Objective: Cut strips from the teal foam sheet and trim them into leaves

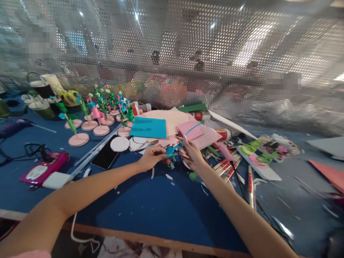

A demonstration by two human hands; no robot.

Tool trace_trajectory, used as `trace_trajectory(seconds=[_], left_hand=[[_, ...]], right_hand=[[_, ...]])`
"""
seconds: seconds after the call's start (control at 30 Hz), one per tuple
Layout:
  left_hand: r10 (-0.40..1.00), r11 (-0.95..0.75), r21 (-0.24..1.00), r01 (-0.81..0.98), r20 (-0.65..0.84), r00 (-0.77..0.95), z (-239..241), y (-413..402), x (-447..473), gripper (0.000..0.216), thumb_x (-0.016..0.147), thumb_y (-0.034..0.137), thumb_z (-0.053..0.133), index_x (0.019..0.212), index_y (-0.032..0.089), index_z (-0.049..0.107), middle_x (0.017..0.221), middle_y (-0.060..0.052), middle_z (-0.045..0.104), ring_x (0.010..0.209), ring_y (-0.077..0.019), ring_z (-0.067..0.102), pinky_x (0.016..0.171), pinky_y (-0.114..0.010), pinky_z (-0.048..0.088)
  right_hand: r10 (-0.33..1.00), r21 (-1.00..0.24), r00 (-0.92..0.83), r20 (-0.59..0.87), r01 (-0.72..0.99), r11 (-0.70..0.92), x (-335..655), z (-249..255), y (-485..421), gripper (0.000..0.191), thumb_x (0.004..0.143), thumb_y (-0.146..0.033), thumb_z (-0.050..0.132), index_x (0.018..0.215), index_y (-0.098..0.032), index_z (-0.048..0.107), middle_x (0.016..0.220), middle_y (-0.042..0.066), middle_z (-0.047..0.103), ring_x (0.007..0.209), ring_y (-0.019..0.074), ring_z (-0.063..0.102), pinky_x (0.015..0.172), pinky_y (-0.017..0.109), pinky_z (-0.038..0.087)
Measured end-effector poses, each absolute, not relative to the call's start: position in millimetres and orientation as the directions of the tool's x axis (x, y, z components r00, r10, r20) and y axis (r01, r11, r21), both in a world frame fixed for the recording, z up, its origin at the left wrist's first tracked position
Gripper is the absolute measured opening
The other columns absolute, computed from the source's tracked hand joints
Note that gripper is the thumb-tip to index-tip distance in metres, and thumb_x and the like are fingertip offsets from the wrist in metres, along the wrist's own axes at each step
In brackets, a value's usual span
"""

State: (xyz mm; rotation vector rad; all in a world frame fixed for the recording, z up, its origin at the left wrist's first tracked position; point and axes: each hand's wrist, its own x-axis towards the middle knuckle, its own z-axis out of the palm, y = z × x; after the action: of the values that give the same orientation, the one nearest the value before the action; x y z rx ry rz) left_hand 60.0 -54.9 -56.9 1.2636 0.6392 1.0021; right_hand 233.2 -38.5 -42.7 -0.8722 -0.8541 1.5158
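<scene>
Near the middle of the table, my left hand (152, 157) is closed, its fingertips pinching a small curled blue paper piece (171, 150). Close on its right, my right hand (191, 153) is closed too, thumb and fingers pressed at the other end of the same blue paper. A thin blue strip (194, 128) rises from the right fingertips over pink sheets (212, 136). Something small and dark shows by those fingertips, too unclear to name. Behind my left hand lies a flat blue paper square (148, 127) on pale peach paper (173, 116).
Several small paper flowers on pink discs (78, 139) stand at the left. Nearby are a black phone (105, 154), a white disc (119, 144) and a magenta power strip (45, 168). A pink glue gun (224, 151) with a black cord lies right. Perforated metal mesh (172, 53) rises behind.
</scene>
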Motion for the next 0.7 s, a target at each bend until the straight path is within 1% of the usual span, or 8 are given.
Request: trace_trajectory(seconds=[0.1,0.17,0.23,0.37,0.43,0.53,0.6,0.7], left_hand=[[0.921,0.019,0.958,-0.285,0.095,0.378,-54,-54,60,0.045,0.051,0.053,0.075,0.064,0.013,0.06,0.055,0.0,0.066,0.05,-0.0131,0.063,0.055,-0.025,0.052],[0.935,0.03,0.957,-0.29,0.076,0.346,-53,-53,60,0.046,0.052,0.054,0.075,0.067,0.014,0.058,0.055,0.0,0.066,0.048,-0.0131,0.063,0.052,-0.025,0.052],[0.939,0.033,0.956,-0.293,0.071,0.337,-52,-53,60,0.047,0.052,0.054,0.075,0.067,0.014,0.057,0.055,0.0,0.066,0.046,-0.0126,0.062,0.05,-0.024,0.052],[0.938,0.017,0.96,-0.279,0.081,0.338,-52,-53,59,0.046,0.054,0.054,0.074,0.068,0.013,0.056,0.055,0.0,0.066,0.042,-0.0112,0.06,0.046,-0.023,0.051],[0.942,-0.004,0.964,-0.264,0.092,0.322,-52,-53,58,0.047,0.055,0.055,0.073,0.068,0.013,0.056,0.054,0.0,0.065,0.042,-0.0107,0.059,0.046,-0.022,0.051],[0.944,-0.033,0.968,-0.25,0.112,0.31,-52,-53,58,0.047,0.056,0.056,0.072,0.068,0.013,0.056,0.053,0.0,0.065,0.043,-0.0105,0.06,0.047,-0.022,0.051],[0.937,-0.035,0.971,-0.237,0.115,0.329,-52,-52,59,0.046,0.056,0.054,0.073,0.07,0.013,0.057,0.052,0.001,0.065,0.038,-0.0092,0.057,0.042,-0.021,0.049],[0.933,-0.02,0.973,-0.229,0.1,0.345,-51,-52,59,0.047,0.053,0.053,0.075,0.071,0.014,0.057,0.051,0.001,0.064,0.034,-0.0081,0.053,0.038,-0.02,0.045]], right_hand=[[0.998,-0.892,-0.063,-0.031,-0.449,-0.056,232,-43,-38,0.027,0.061,-0.029,0.078,0.081,-0.018,0.066,0.067,-0.003,0.061,0.048,0.0032,0.052,0.04,0.012,0.044],[0.999,-0.892,-0.042,-0.012,-0.451,-0.03,232,-43,-39,0.024,0.058,-0.025,0.079,0.076,-0.018,0.065,0.07,-0.003,0.062,0.053,0.004,0.055,0.049,0.014,0.049],[1.0,-0.891,-0.025,-0.005,-0.454,-0.016,231,-42,-39,0.024,0.058,-0.026,0.079,0.075,-0.018,0.065,0.066,-0.004,0.062,0.047,0.0031,0.052,0.044,0.014,0.046],[1.0,-0.892,-0.018,-0.005,-0.451,-0.013,230,-43,-41,0.03,0.058,-0.038,0.078,0.076,-0.019,0.063,0.05,-0.008,0.053,0.032,0.002,0.039,0.029,0.015,0.03],[1.0,-0.905,-0.009,0.0,-0.426,-0.004,230,-44,-42,0.035,0.057,-0.043,0.077,0.075,-0.019,0.061,0.046,-0.01,0.05,0.028,0.0021,0.036,0.026,0.016,0.025],[1.0,-0.945,0.016,0.013,-0.327,0.018,228,-45,-43,0.044,0.053,-0.049,0.077,0.079,-0.019,0.059,0.046,-0.01,0.052,0.026,0.0037,0.036,0.025,0.017,0.024],[1.0,-0.962,0.018,0.016,-0.272,0.021,226,-44,-45,0.049,0.052,-0.049,0.077,0.084,-0.018,0.058,0.045,-0.01,0.052,0.026,0.0043,0.036,0.025,0.018,0.022],[0.999,-0.963,-0.04,0.021,-0.269,0.01,223,-41,-48,0.046,0.058,-0.052,0.073,0.086,-0.018,0.058,0.041,-0.012,0.044,0.025,0.0021,0.028,0.025,0.017,0.017]])
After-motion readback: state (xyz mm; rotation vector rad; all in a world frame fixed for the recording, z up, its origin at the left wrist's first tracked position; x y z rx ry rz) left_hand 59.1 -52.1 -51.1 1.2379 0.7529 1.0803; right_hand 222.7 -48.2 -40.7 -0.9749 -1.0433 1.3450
